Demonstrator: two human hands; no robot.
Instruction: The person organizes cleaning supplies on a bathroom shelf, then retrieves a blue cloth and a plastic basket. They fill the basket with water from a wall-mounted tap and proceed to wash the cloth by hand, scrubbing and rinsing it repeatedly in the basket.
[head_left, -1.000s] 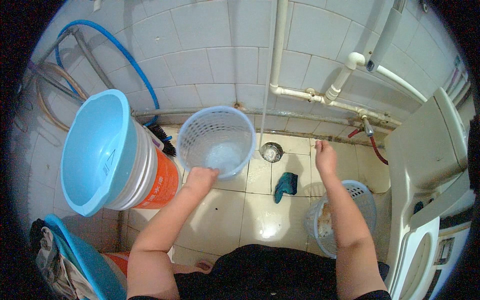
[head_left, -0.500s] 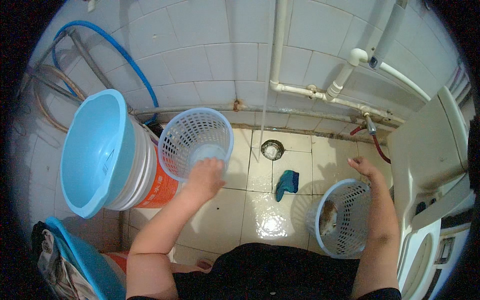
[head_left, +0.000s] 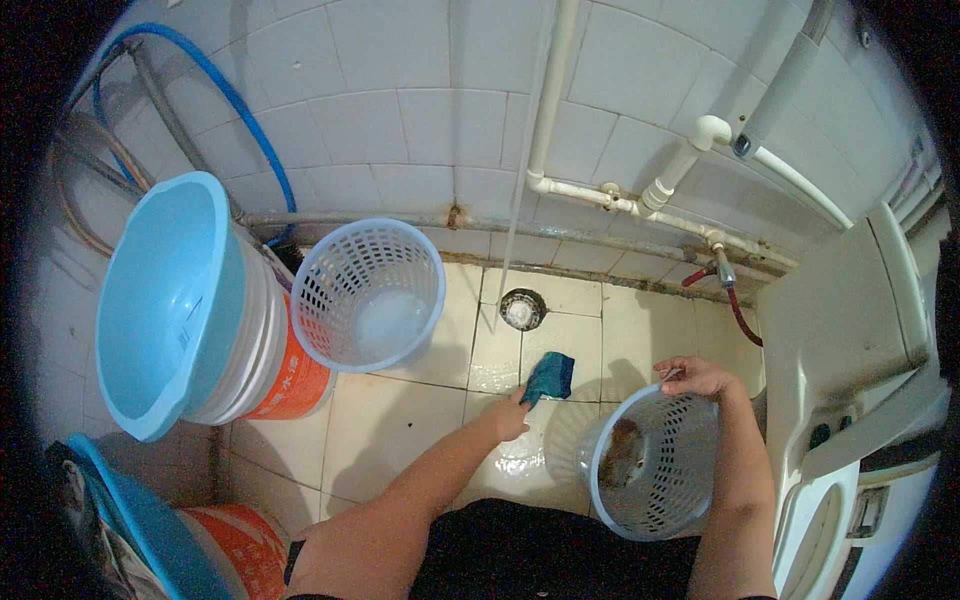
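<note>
With thumb and fingers together, my left hand pinches the near edge of a wet-looking teal cloth that lies on the tiled floor. My right hand is closed over the far rim of a pale blue perforated plastic basket, which leans towards me on the right. Brown dirt stains the inside bottom of this basket. A second basket of the same kind stands on the left, untouched, and its bottom looks cleaner.
A light blue basin sits on a white and orange bucket at left. Clothes hang from another blue basin, lower left. Beyond the cloth is a round floor drain. A toilet stands at right; pipes line the tiled wall.
My left hand has left the left basket, crossed right and taken hold of the cloth's edge. My right hand has come down onto the right basket's rim. The view has shifted slightly.
</note>
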